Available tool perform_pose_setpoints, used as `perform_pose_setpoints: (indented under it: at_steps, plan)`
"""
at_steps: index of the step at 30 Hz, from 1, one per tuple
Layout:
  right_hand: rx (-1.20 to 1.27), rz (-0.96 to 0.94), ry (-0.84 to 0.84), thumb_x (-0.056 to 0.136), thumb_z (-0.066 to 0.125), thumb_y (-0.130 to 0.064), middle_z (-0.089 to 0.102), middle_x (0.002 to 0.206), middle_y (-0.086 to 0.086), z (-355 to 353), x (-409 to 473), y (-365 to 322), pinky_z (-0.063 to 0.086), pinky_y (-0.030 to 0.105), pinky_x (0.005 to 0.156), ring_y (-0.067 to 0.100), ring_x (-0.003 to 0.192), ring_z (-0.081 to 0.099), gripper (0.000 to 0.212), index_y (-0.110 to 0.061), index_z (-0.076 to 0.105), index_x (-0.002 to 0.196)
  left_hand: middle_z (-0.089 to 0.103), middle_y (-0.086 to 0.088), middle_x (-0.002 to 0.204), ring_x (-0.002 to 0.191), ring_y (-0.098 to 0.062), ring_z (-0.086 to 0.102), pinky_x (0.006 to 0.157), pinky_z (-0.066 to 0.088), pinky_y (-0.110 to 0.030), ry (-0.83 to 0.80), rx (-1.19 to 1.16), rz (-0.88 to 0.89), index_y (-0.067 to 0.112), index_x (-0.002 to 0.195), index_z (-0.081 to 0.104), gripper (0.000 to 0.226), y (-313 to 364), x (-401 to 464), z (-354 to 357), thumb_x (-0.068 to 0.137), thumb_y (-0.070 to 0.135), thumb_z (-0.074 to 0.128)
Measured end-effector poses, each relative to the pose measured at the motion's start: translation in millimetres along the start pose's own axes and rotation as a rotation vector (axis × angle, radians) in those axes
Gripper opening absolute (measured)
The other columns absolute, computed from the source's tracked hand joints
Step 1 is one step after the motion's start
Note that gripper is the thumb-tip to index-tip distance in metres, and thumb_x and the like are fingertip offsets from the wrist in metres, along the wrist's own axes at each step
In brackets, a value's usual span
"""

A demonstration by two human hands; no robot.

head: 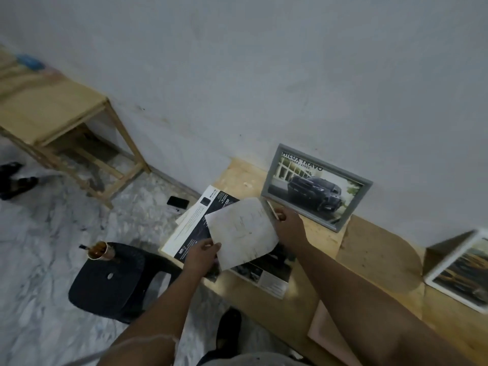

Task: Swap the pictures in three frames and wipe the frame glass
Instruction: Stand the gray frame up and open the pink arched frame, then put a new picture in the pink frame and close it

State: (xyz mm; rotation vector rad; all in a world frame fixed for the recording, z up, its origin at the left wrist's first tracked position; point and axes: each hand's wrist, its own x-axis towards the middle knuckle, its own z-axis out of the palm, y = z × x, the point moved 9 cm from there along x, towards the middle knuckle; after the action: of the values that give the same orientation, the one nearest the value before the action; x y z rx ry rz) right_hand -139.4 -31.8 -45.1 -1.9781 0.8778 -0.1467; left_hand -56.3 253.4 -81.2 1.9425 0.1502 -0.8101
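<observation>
both hands are holding a white backing sheet above the brochures on the wooden table. left hand is pinching its near-left corner; right hand is gripping its far-right edge. sheet's long axis is running between the hands. grey frame with truck picture is leaning on the wall just beyond the right hand, the nearer one. white frame is lying well to the right.
</observation>
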Motion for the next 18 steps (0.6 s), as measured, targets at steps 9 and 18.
perform_pose_setpoints:
  at_steps: [9,18]
  plan:
    - [-0.076,0.048,-0.328,0.095,0.050,-0.009,0.069,0.125,0.009,138.7,74.7,-34.2,0.050,0.032,0.086,0.028,0.113,0.065,0.043,-0.013,0.067,0.134,0.067,-0.001,0.072,0.067,-0.015,0.060,0.067,0.049,-0.026,0.036,0.003,-0.092,0.010,0.080,0.071,0.020,-51.0,46.0,-66.9,0.093,0.025,0.076]
    - [-0.451,-0.063,-0.329,0.100,0.049,-0.026,0.041,0.156,0.011,128.1,67.2,-18.5,0.045,0.046,0.104,0.036,0.138,0.042,0.058,-0.019,0.037,0.156,0.061,0.001,0.065,0.069,-0.018,0.064,0.061,0.039,-0.031,-0.083,0.758,0.161,0.021,0.070,0.059,0.043,-38.5,60.1,-68.6,0.096,0.054,0.054]
